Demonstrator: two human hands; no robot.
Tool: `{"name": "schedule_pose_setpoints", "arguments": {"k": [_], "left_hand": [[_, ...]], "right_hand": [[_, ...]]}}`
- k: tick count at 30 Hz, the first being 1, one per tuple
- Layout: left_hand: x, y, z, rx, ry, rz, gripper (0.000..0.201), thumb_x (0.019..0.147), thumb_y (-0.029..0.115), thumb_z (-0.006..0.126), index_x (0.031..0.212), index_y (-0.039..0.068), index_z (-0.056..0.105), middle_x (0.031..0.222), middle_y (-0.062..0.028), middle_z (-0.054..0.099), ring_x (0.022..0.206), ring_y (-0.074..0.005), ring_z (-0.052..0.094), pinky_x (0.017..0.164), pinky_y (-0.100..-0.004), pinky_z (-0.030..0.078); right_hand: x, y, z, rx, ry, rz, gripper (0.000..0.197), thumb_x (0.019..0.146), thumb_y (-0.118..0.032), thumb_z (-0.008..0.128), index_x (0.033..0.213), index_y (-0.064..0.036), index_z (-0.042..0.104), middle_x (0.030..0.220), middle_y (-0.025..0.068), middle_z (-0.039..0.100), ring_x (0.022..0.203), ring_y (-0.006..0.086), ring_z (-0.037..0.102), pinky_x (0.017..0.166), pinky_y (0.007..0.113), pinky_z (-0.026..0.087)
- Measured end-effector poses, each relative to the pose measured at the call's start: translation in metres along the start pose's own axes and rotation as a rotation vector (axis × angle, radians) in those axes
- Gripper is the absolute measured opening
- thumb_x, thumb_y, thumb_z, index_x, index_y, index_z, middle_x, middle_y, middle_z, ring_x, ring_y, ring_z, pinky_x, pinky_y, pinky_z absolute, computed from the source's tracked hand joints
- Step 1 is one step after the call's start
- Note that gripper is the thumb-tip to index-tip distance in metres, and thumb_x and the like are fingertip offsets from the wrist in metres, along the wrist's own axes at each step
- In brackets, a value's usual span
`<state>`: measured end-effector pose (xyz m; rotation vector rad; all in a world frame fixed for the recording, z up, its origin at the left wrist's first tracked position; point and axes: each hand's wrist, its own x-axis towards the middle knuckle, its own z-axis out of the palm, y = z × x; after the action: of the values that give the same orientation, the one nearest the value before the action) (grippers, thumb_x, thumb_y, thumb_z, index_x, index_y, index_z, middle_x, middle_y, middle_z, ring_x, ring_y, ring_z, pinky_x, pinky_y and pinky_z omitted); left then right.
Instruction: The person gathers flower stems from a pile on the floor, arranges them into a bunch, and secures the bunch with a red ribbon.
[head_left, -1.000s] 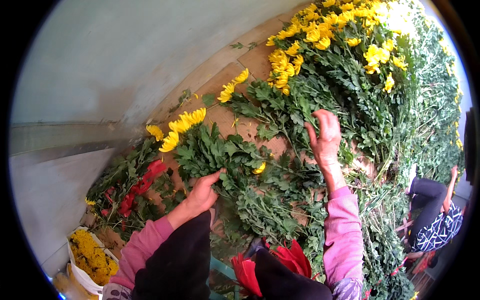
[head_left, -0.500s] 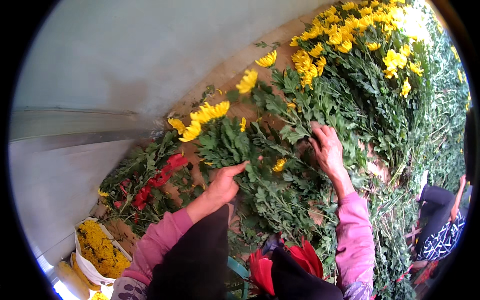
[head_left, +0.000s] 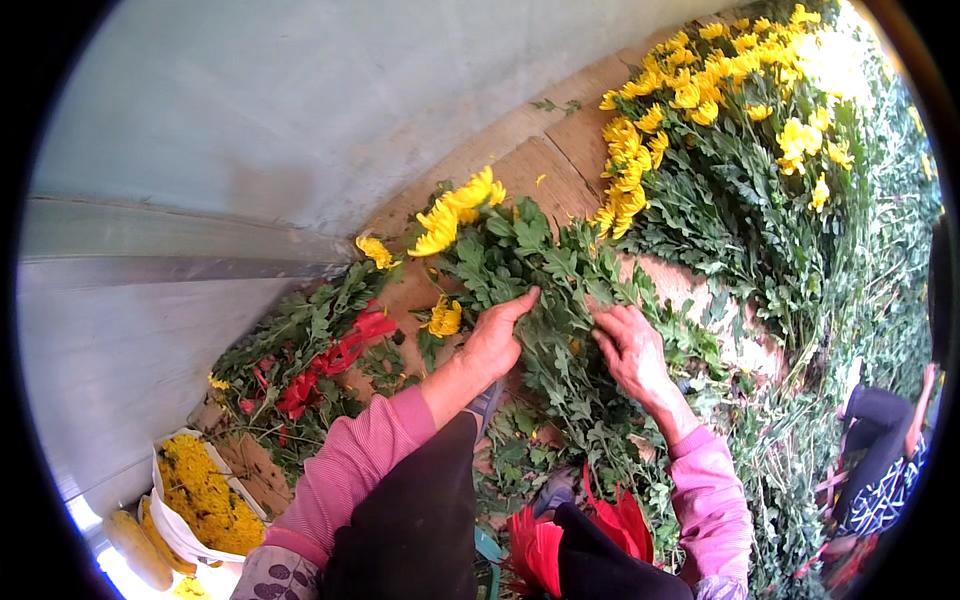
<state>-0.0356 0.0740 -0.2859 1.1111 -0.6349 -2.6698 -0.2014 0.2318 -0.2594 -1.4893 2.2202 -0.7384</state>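
Note:
A leafy bunch of yellow chrysanthemums (head_left: 510,250) lies across the middle, its blooms lined up at the upper left end. My left hand (head_left: 495,340) is closed round the near side of the bunch, thumb laid over the leaves. On the right side of the same bunch, my right hand (head_left: 635,355) has its fingers curled in on the chrysanthemum stems; leaves hide its fingertips. Below the blooms a loose chrysanthemum head (head_left: 443,318) rests on the brown board, and another yellow bloom (head_left: 376,251) lies by the wall.
A large pile of chrysanthemums (head_left: 720,160) fills the upper right. Red ribbons (head_left: 330,370) lie over cut greenery at left, with more red strips (head_left: 570,545) near my legs. A white sack of yellow petals (head_left: 205,495) stands lower left. Another person (head_left: 885,450) sits at far right.
My right hand has drawn left and down, bringing stems from the pile's edge against the bunch. My left hand and the bunch have shifted up and right.

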Motion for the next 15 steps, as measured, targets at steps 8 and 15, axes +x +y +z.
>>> {"name": "schedule_pose_setpoints", "arguments": {"k": [8,15], "left_hand": [[0.006,0.009,-0.014,-0.216,0.15,0.075,0.026,0.094,0.016,0.062,0.117,0.004,0.065,0.116,-0.0052,0.067,0.107,-0.0208,0.062,0.097,-0.039,0.048],[-0.023,0.026,0.005,-0.109,0.151,0.228,0.024,0.094,0.014,0.063,0.114,0.002,0.065,0.113,-0.0059,0.067,0.103,-0.0179,0.062,0.093,-0.0352,0.049]], "right_hand": [[0.024,0.092,-0.036,-0.382,0.247,0.401,0.036,0.089,-0.024,0.066,0.119,-0.0045,0.06,0.117,0.0149,0.06,0.109,0.0328,0.057,0.087,0.043,0.048],[-0.019,0.001,-0.001,0.084,-0.107,0.105,0.072,0.072,-0.025,0.084,0.132,-0.0049,0.05,0.115,0.0192,0.064,0.1,0.034,0.063,0.086,0.043,0.051]]}}
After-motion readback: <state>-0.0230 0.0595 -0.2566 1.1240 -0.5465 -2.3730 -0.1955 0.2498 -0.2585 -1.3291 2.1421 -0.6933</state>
